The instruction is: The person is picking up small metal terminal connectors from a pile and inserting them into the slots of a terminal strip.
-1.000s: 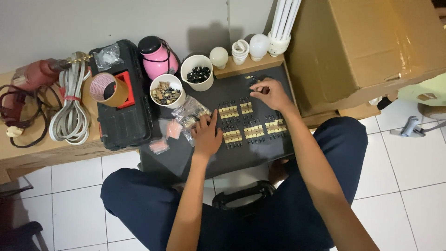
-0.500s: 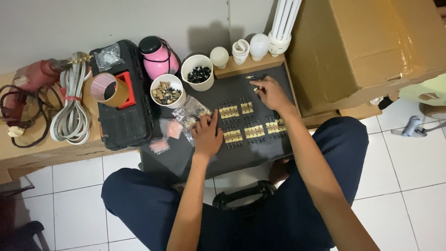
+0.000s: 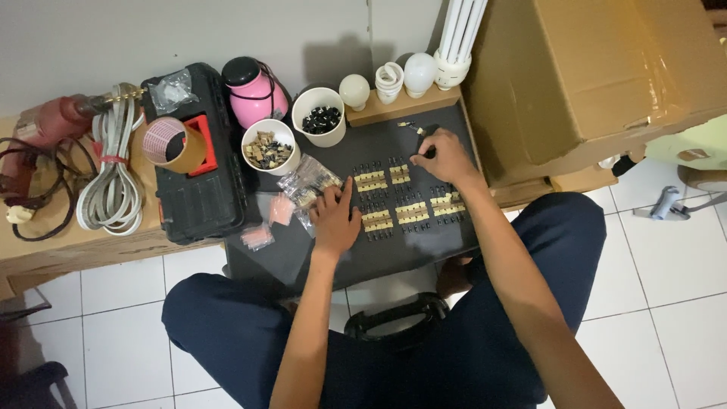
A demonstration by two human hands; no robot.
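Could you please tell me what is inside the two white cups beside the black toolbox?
The white cup nearer the black toolbox holds small tan and dark parts. The other white cup holds small black parts. Only the top layer shows in each; whatever lies deeper is covered.

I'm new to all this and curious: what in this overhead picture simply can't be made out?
Head view only:
- Right hand: its fingertips curl under, so whether it pinches anything is hidden.
- Small tan components in rows on the dark mat: too small to identify.
- Dark pieces in the white cup: too small to tell.
- Left hand: covers whatever lies beneath it.
- Large cardboard box: cut off by the top edge.
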